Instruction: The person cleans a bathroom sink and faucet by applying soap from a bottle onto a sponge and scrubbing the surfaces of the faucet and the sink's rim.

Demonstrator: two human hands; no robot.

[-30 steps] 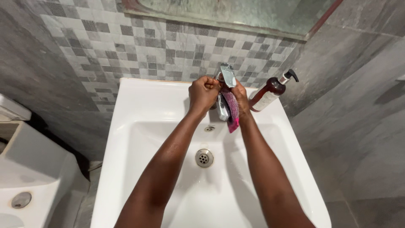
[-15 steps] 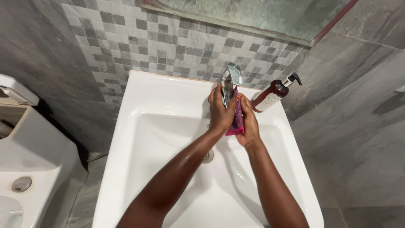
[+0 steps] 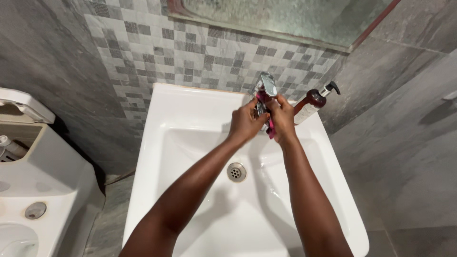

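Grey tiled walls enclose a white basin. At its twelve o'clock edge, both hands close on the chrome tap: the left hand curls around its base, and the right hand pinches a pink cloth against the metal. Rubbing would likely go best with the left bracing firmly. A brown pump bottle stands at two o'clock; a toilet sits at nine.

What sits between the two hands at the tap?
In the head view, a pink cloth lies between the left hand and right hand, pressed against the chrome tap.
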